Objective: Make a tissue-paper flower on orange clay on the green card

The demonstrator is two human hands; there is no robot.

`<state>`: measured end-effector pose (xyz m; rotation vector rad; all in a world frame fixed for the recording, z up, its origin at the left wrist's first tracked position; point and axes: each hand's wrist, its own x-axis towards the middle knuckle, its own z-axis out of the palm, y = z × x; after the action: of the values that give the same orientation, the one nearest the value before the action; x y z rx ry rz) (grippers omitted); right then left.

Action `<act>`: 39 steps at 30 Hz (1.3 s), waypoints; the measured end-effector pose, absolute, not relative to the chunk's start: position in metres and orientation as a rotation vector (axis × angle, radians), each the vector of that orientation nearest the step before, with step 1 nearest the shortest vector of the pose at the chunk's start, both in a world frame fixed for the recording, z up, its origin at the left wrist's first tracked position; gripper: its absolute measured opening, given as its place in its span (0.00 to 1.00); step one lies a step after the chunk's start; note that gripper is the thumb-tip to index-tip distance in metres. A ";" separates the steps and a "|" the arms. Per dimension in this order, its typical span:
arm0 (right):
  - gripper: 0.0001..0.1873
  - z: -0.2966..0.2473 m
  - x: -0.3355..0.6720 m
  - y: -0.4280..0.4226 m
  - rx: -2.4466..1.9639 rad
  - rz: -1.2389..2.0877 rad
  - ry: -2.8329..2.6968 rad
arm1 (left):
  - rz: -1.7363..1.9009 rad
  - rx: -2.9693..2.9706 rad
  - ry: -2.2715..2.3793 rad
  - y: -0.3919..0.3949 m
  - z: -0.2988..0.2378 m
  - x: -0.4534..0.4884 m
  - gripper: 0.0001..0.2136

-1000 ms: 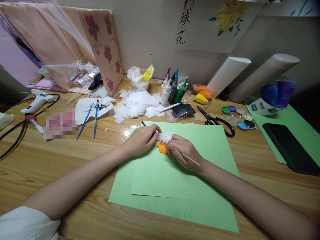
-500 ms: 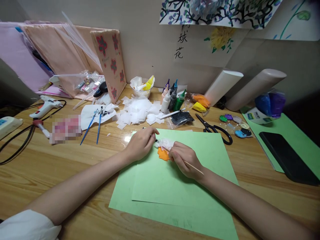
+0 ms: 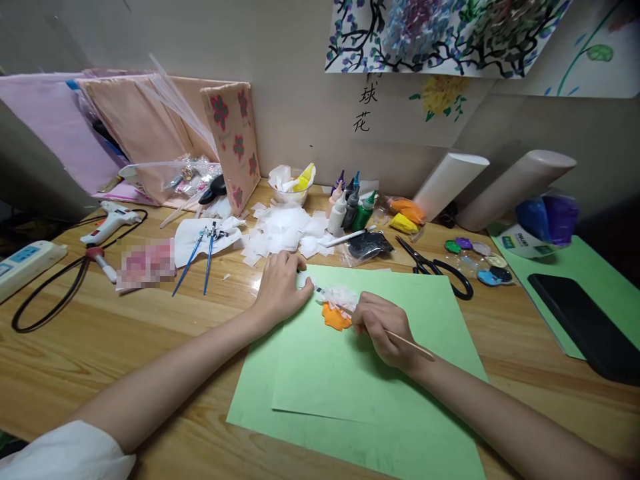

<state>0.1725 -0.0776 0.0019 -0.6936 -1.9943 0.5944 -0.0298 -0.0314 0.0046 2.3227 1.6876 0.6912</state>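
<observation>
My right hand (image 3: 384, 328) is closed around a thin wooden stick (image 3: 413, 345). The stick's tip points at a clump of crumpled white tissue paper (image 3: 340, 297), which borders a flat orange piece of clay (image 3: 336, 317). Both lie on the upper part of a light green sheet of paper (image 3: 320, 380). My left hand (image 3: 281, 288) rests at the sheet's upper left corner, thumb apart from the fingers. Its fingertips bend down and are partly hidden. A small dark mark shows on the sheet between my left thumb and the tissue.
Behind the sheet lie a pile of white paper squares (image 3: 280, 230), paint bottles (image 3: 363, 212) and a black clay packet (image 3: 370, 245). Black scissors (image 3: 435, 267) and a phone (image 3: 583, 323) are to the right. Paintbrushes (image 3: 209, 260) and a glue gun (image 3: 109, 222) are left.
The whole view has shifted slightly down and right. My left thumb has spread away from the fingers, uncovering a little more white beneath. My right hand still grips the stick at the tissue and clay.
</observation>
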 end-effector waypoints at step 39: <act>0.21 0.000 0.177 -0.075 -0.582 0.609 -2.036 | 0.971 1.889 0.803 -0.060 0.019 -0.023 0.03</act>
<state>0.1770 -0.0752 0.0005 -0.5819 -2.0359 0.6091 -0.0231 -0.0601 0.0193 1.8894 0.8029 0.9712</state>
